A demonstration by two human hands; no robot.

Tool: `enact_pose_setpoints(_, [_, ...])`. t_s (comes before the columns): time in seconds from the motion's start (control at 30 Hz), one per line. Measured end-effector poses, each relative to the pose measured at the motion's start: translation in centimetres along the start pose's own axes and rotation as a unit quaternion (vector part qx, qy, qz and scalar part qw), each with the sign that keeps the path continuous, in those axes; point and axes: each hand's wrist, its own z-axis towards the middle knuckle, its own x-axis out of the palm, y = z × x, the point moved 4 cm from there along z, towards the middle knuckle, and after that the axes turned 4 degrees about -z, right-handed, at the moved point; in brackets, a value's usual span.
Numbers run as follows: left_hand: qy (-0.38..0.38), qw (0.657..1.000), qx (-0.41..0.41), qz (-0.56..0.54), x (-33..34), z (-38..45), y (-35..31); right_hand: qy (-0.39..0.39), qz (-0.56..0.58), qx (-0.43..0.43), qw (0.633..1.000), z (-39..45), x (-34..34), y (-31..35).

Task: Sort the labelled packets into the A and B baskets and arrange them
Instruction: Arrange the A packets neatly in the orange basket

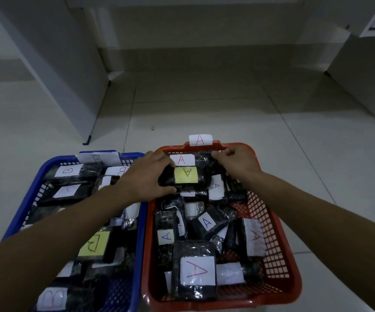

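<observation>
Over the red basket, both hands' fingers pinch the yellow-labelled packet between them.

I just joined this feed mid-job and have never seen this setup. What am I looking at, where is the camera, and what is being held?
There is no machine: a person works bare-handed, and the one camera sits on their head, looking down. On the tiled floor stand a blue basket tagged B and a red basket tagged A, both full of black packets with letter labels. The left hand and right hand reach into the far end of the red basket, together gripping the packet with a yellow A label.
</observation>
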Motion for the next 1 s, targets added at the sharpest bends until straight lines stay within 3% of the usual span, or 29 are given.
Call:
enact_pose_setpoints(0.17, [0.035,0.998,-0.026,0.053,0.3,0.4,0.2,0.052,-0.079,-0.092,0.991,-1.9,-1.1,-0.1])
enact_pose_setpoints(0.3, [0.034,0.997,-0.009,0.074,-0.1,1.0,-0.6,0.138,-0.217,-0.086,0.963,-4.1,-2.5,-1.1])
enact_pose_setpoints(0.43, [-0.003,0.997,0.072,0.034,-0.5,1.3,-3.0,0.266,-0.417,-0.072,0.866,-6.6,-3.2,-3.0])
enact_pose_setpoints(0.5, [0.007,0.993,0.122,0.005,-0.3,1.5,-4.9,0.294,-0.481,-0.097,0.82,-7.5,-3.1,-3.5])
enact_pose_setpoints(0.6, [0.082,0.982,0.167,-0.027,0.7,1.9,-8.1,0.295,-0.502,-0.134,0.802,-8.3,-2.4,-4.2])
enact_pose_setpoints(0.7, [0.141,0.97,0.19,-0.055,2.0,2.3,-10.3,0.308,-0.5,-0.139,0.797,-8.9,-1.8,-4.7])
enact_pose_setpoints(0.83, [0.159,0.964,0.203,-0.062,3.2,2.6,-10.8,0.333,-0.461,-0.123,0.813,-8.6,-3.1,-3.9])
enact_pose_setpoints(0.9, [0.151,0.965,0.209,-0.047,3.1,2.5,-10.7,0.318,-0.422,-0.112,0.841,-8.0,-5.3,-2.8])
enact_pose_setpoints(1.0, [0.15,0.959,0.242,-0.009,3.2,2.3,-11.6,0.201,-0.362,-0.096,0.905,-6.5,-9.1,-1.8])
